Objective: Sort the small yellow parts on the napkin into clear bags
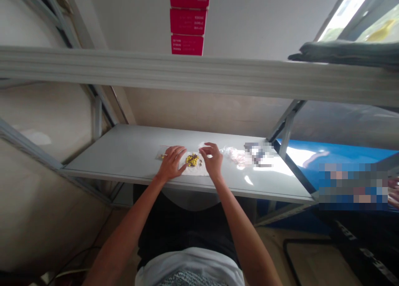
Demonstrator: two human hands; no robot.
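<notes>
The left hand (pixel 171 163) and right hand (pixel 212 161) flanked the yellow beads (pixel 192 160), fingers open and empty; one careless brush could have scattered them.

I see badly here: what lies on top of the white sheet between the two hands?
Yellow beads mixed with dark pieces lie in a small heap. The sheet beneath the heap is covered, and the left hand and right hand hide its edges.
</notes>
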